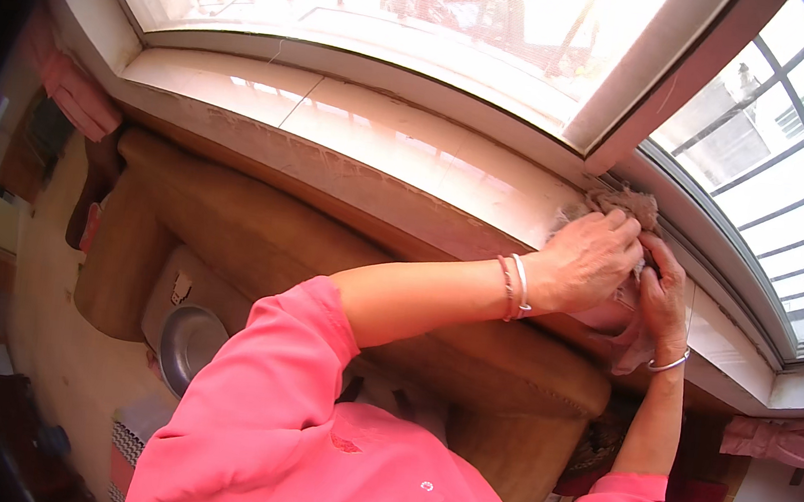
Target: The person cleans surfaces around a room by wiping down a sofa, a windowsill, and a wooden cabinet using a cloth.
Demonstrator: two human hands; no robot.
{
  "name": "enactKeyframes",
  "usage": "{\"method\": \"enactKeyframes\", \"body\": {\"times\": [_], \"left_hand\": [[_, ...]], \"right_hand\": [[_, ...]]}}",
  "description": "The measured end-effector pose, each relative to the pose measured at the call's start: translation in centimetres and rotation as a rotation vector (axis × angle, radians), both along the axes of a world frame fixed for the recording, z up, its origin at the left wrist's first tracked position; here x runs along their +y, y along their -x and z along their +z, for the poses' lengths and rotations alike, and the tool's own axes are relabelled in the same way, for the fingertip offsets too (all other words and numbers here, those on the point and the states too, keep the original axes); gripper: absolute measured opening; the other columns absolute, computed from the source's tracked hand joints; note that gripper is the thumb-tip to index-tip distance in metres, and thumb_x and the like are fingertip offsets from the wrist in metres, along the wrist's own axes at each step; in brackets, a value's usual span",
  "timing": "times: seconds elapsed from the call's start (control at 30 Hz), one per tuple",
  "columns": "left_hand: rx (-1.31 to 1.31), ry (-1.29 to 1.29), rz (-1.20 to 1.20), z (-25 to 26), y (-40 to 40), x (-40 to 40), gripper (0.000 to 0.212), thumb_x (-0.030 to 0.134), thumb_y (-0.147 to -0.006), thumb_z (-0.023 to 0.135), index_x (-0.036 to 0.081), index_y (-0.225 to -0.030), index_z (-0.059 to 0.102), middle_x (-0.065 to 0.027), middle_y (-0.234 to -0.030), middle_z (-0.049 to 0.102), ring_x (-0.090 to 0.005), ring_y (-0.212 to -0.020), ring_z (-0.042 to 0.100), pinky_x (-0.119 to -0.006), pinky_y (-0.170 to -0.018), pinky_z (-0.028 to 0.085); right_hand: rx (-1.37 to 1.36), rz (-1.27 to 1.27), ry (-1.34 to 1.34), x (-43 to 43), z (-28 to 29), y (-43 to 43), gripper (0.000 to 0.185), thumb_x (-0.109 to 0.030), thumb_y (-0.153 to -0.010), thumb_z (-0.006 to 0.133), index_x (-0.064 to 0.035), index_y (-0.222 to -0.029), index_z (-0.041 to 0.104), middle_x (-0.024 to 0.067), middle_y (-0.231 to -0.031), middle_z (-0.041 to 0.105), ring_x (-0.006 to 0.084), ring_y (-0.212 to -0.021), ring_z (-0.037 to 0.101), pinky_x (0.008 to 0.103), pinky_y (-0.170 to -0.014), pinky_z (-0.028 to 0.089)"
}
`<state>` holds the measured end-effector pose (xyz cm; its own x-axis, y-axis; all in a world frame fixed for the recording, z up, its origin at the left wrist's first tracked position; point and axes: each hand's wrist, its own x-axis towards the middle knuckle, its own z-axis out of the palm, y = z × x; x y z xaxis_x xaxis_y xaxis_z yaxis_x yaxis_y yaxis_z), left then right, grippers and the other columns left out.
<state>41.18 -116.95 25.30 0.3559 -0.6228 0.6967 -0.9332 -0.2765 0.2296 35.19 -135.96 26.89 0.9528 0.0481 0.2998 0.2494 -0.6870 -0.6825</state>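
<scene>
A crumpled greyish-pink rag [625,203] is bunched on the window track at the right part of the tiled sill [412,151]. My left hand [584,261] grips it from above, fingers curled into the folds. Close beside it, my right hand [662,291] holds the same rag between thumb and fingers. A loose end of the cloth hangs below, over the sill's front edge. The bunched part touches the sliding window frame [628,131] near its lower corner. My fingertips are partly hidden in the cloth.
Below the sill stands a brown sofa [246,198], between me and the window. A metal basin [190,346] is at the lower left. Gathered pink curtains hang at the left [80,96] and right [782,442]. Metal bars [795,72] stand outside the window.
</scene>
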Motion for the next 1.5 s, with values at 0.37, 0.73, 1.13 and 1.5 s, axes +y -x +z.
{"method": "enactKeyframes", "body": {"times": [0.37, 0.73, 1.13, 1.5], "left_hand": [[0.024, 0.045, 0.04, 0.3, 0.1, 3.2, 0.016, 0.015, -0.074, 0.064, 0.011, -0.088, 0.057, -0.0071, -0.096, 0.053, -0.0259, -0.093, 0.054, -0.039, -0.077, 0.047], [0.045, 0.026, 0.343, 1.3, -4.2, 22.8, 0.028, 0.007, -0.079, 0.058, 0.011, -0.106, 0.062, -0.009, -0.109, 0.06, -0.0301, -0.103, 0.058, -0.041, -0.089, 0.049], [0.071, 0.143, 0.709, 0.9, -12.5, 41.4, 0.022, 0.004, -0.086, 0.048, 0.009, -0.101, 0.064, -0.0128, -0.101, 0.061, -0.0358, -0.1, 0.058, -0.044, -0.089, 0.047], [0.197, 0.142, 1.029, 1.5, -17.9, 45.9, 0.019, 0.008, -0.086, 0.05, 0.011, -0.095, 0.066, -0.0099, -0.097, 0.063, -0.0323, -0.102, 0.059, -0.044, -0.088, 0.048]], "right_hand": [[-0.079, 0.197, 0.305, 2.3, 1.3, 0.6, 0.056, -0.007, -0.078, 0.049, 0.0013, -0.133, 0.053, 0.0209, -0.134, 0.054, 0.0391, -0.129, 0.045, 0.0435, -0.113, 0.031], [-0.172, 0.523, 0.45, 20.4, 1.8, -8.6, 0.064, -0.027, -0.091, 0.055, -0.0005, -0.146, 0.036, 0.0211, -0.147, 0.04, 0.0386, -0.136, 0.036, 0.0453, -0.114, 0.026], [-0.216, 0.772, 0.347, 40.5, 0.9, -20.7, 0.074, -0.045, -0.096, 0.045, 0.002, -0.15, 0.026, 0.0242, -0.15, 0.035, 0.04, -0.137, 0.034, 0.0441, -0.114, 0.028], [-0.237, 0.857, 0.192, 46.3, 1.0, -24.8, 0.064, -0.037, -0.097, 0.049, 0.0015, -0.146, 0.034, 0.0274, -0.14, 0.045, 0.0415, -0.13, 0.044, 0.0449, -0.109, 0.035]]}}
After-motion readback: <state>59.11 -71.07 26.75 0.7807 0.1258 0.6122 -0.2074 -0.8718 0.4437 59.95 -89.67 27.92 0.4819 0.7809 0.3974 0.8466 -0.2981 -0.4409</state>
